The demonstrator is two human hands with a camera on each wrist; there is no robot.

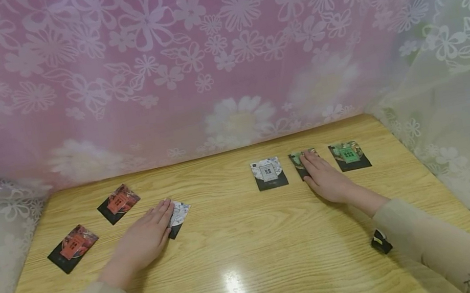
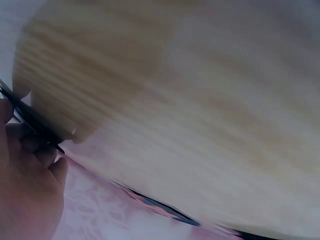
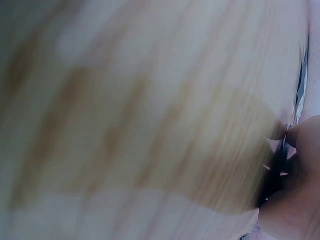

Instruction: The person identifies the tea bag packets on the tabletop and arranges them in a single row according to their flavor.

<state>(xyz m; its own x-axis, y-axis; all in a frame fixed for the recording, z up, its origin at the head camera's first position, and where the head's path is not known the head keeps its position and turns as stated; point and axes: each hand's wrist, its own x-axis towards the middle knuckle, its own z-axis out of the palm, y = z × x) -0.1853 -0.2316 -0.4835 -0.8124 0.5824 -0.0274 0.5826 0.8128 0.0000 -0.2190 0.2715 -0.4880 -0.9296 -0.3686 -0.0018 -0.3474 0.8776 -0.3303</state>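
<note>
Left hand: at left of centre in the head view I had the left hand (image 1: 143, 238) laid on a packet, fingers stretched forward, pressing from above, the grip released.
Under it: there was my half-covered white packet (image 1: 179, 213), pale floral top and black lower end peeking out past the fingers, set at a slant on the wood.
Right hand: over at centre right, the right hand (image 1: 327, 180) rested on another packet, fingers extended, grip relaxed too.
Under that one: I caught the half-covered green packet (image 1: 296, 163), its left strip showing beside the fingers.
Packet row: this green one sat between the upright white packet (image 1: 269, 173) on its left and the outer green packet (image 1: 349, 155) on its right, with gaps between them.
Red pair: off at the left of the frame I spotted the upper red packet (image 1: 117, 203) and the lower red packet (image 1: 73, 247), both tilted, apart from each other.
Wrist views: both came through to me blurred, each with fingers against a packet's dark edge.
Surroundings: the wooden table (image 1: 230, 230) filled the lower frame, glare at bottom centre; a pink floral curtain (image 1: 218, 45) hung behind; a small black object (image 1: 380, 242) lay at lower right, beside the beige right sleeve (image 1: 447, 245).
</note>
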